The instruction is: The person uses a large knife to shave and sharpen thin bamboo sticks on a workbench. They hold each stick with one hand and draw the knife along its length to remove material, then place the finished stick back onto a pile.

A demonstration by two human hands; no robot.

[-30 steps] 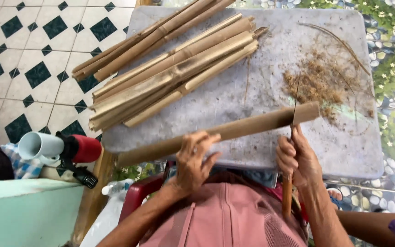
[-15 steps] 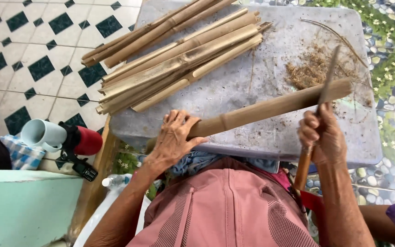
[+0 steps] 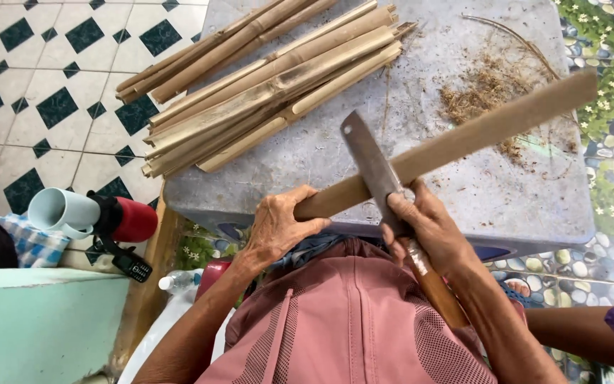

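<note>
My left hand (image 3: 278, 226) grips the near end of a long bamboo stick (image 3: 477, 131), which slants up to the right over a grey table (image 3: 321, 153). My right hand (image 3: 428, 227) holds a knife (image 3: 372, 163) by its wooden handle, the flat blade lying across the stick close to my left hand. A pile of split bamboo pieces (image 3: 264, 85) lies on the far left part of the table. Brown bamboo shavings (image 3: 488, 89) are scattered at the table's right side.
A pale blue cup (image 3: 62, 211) and a red flask (image 3: 133, 220) lie at the left by a green ledge (image 3: 37, 327). A plastic bottle (image 3: 179, 282) sits below. Tiled floor lies to the left, pebble paving with flowers to the right.
The knife has moved from the stick's far right end to a spot near my left hand. The stick has shifted rightward and its near end has come closer to me.
</note>
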